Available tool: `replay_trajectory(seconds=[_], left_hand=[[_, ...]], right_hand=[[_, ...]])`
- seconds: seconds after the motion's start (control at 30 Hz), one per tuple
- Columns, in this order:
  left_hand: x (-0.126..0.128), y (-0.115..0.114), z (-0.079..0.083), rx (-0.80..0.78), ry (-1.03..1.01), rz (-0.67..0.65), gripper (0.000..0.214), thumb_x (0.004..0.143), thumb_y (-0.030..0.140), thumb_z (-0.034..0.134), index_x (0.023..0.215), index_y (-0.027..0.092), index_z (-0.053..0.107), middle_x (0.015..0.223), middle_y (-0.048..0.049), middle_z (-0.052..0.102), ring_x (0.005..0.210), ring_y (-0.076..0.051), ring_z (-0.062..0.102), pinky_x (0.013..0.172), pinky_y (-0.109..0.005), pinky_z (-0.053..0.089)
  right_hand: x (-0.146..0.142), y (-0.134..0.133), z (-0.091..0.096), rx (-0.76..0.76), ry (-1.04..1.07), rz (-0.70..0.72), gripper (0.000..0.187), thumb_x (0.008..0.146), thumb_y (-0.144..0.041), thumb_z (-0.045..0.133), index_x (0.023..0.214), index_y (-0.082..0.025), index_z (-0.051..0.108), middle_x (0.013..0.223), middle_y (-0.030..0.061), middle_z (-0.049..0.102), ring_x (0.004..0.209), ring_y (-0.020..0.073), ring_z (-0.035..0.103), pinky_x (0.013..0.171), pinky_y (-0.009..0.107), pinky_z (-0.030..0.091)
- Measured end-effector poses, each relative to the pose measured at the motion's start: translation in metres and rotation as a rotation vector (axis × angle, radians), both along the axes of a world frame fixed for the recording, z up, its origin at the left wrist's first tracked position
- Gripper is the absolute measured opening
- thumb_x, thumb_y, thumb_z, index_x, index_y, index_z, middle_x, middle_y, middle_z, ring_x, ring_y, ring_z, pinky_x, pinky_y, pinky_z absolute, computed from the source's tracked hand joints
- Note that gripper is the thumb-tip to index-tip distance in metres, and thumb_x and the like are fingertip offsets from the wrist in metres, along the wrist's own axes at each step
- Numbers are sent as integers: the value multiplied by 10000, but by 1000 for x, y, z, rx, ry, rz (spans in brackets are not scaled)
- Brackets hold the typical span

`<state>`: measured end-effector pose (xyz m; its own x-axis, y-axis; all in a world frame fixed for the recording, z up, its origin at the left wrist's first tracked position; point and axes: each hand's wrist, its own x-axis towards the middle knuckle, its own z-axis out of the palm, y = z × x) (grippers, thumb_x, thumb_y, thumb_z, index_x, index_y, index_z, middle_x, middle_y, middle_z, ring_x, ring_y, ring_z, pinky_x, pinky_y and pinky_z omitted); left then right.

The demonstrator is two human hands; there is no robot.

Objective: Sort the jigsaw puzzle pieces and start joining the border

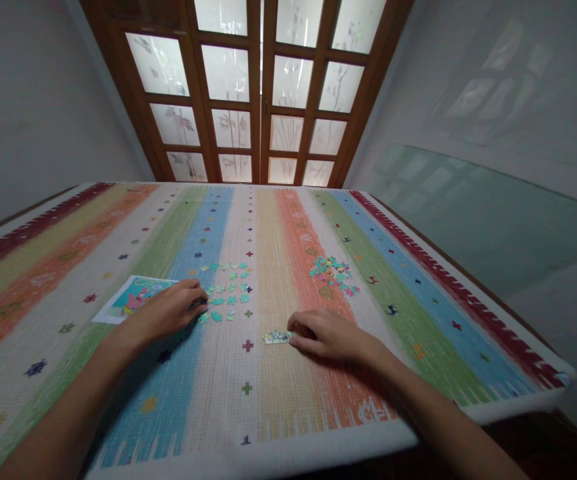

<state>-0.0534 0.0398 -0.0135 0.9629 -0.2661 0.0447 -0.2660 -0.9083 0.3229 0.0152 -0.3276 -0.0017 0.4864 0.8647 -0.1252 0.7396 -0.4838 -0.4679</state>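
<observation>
Just right of the middle, a short strip of joined jigsaw puzzle pieces [276, 337] lies flat on the cloth. My right hand [322, 333] is at its right end, thumb and forefinger closed on the edge. On the left, my left hand [184, 307] rests with curled fingers at the near-left side of several loose, spread-out teal puzzle pieces [231, 300]; what its fingertips hold, if anything, is hidden. Partly behind my left forearm is a printed picture [141, 297] with a pink cartoon figure on teal.
A heap of mixed puzzle pieces [332, 273] lies beyond my right hand. Everything rests on a striped, colourful cloth [248, 407] covering the table, whose front edge is close to me. Wooden doors with glass panes [233, 73] stand behind it, and a glass sheet leans at right.
</observation>
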Motion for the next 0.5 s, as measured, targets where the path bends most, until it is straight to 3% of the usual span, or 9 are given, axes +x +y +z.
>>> replay_trajectory(seconds=[0.5], left_hand=[[-1, 0, 2, -75, -14, 27, 228, 910, 407, 547, 892, 195, 629, 858, -79, 639, 877, -260, 649, 821, -392, 514]], right_hand=[[1, 1, -1, 13, 13, 8, 147, 975, -251, 625, 1070, -161, 691, 896, 74, 735, 759, 185, 624, 675, 293, 405]])
